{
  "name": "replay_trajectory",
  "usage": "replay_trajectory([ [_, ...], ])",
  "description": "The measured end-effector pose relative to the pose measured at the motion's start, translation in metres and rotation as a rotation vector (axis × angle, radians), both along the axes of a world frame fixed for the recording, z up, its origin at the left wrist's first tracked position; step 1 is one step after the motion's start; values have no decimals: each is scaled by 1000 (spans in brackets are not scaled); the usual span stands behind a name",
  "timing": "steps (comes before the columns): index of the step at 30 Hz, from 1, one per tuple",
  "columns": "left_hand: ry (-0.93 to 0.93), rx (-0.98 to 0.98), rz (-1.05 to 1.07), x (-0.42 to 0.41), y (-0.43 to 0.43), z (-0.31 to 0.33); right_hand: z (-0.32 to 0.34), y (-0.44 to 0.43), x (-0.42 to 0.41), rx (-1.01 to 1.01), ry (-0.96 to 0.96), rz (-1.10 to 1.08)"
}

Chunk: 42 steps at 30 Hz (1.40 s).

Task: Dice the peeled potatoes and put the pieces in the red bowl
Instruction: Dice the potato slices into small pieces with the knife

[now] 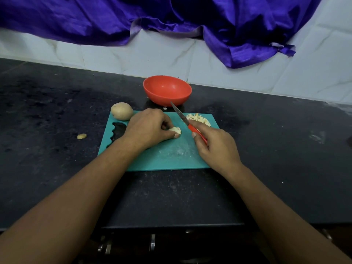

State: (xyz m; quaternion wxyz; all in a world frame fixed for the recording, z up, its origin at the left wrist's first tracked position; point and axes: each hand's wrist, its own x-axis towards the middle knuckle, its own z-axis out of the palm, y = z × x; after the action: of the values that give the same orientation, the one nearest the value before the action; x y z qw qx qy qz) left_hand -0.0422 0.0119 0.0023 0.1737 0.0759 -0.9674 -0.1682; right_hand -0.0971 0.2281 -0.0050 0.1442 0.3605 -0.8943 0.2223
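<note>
Pinches a pale potato piece (175, 130) on the teal cutting board (171, 159) with the curled fingers of the left hand (148, 128). Grips the red-handled knife (191, 128) in the right hand (215, 147), blade angled toward the red bowl (165, 98) just beyond the board on the dark tabletop (57, 111). At the board's far right, a heap of cut potato (200, 120); at its far left corner, a whole potato (122, 111); on the tabletop to the left, a small scrap (81, 136).

A pale potato piece (176, 129) lies on the teal board (171, 157), pinched by the left hand (147, 126). Cut pieces (200, 120) heap at its far right corner — the red bowl (167, 90) stands upright just beyond, a whole potato (122, 111) at the far left corner.
</note>
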Motion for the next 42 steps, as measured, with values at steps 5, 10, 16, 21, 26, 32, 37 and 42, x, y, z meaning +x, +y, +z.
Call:
replay_trajectory([
  [5,43,-7,55,-1,8,-3,2,-2,8,20,-23,-30],
  [10,34,-7,48,0,9,-1,3,-2,16,22,-60,-45],
  [16,1,45,43,2,4,0,7,-2,22,61,-70,-44],
  [21,7,54,52,2,6,1,9,-12,25,118,-58,-23],
  [26,8,54,41,3,7,1,10,-19,24,244,33,-9],
  [32,-6,31,60,3,8,3,16,-8,24,315,56,28],
  [37,-12,30,85,3,11,4,13,-4,25,290,52,27],
  [42,-12,55,113,4,13,3,14,-3,22,166,-83,22],
])
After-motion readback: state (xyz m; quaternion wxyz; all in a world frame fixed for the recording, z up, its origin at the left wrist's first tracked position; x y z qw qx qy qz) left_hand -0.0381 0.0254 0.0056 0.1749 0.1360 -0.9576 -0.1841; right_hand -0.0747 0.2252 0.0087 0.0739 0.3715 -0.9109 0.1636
